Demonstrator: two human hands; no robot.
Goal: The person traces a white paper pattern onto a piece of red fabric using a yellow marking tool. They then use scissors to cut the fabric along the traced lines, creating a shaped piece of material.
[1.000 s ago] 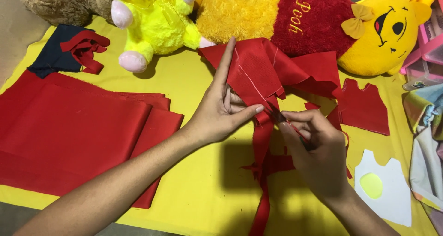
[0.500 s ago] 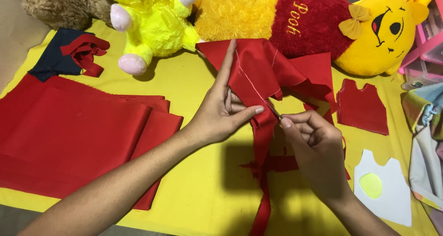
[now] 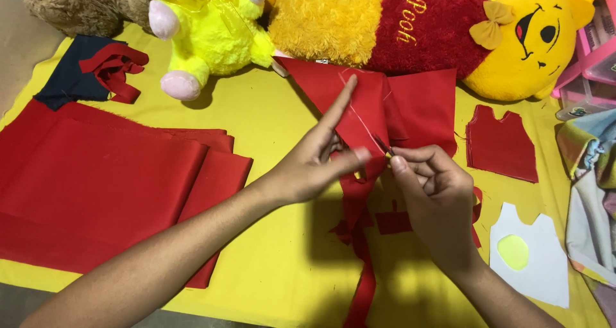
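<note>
right hand (image 3: 435,196) closed in a pinch: thumb and forefinger tips meet on a thin dark needle (image 3: 382,146), which points up-left into the red cloth. a pale thread (image 3: 359,117) runs from the needle area up across the cloth toward the raised left forefinger.

left hand (image 3: 316,161) grips the gathered middle of the red fabric piece (image 3: 391,106): thumb pressed across the front of the bunch, forefinger extended straight up along the cloth, remaining fingers curled behind it. whether those hidden fingers touch the cloth cannot be told.

the red fabric piece is held just above the yellow sheet (image 3: 269,116), centre of view, spreading into two triangular wings left and right of the pinch. a narrow red strip (image 3: 363,264) hangs from the gathered point down to the lower edge of the view.

outward, right: a small red vest-shaped cut-out (image 3: 502,143) flat on the sheet; below it a white paper pattern (image 3: 542,270) with a yellow-green disc on it.

outward, left: a folded stack of red cloth (image 3: 109,187); above it a dark blue cloth scrap (image 3: 67,77) with red strips bunched on top.

along the top edge: a bright yellow plush toy (image 3: 205,26) with pink feet, and a large yellow-and-red plush bear (image 3: 398,26) lying on its side.
</note>
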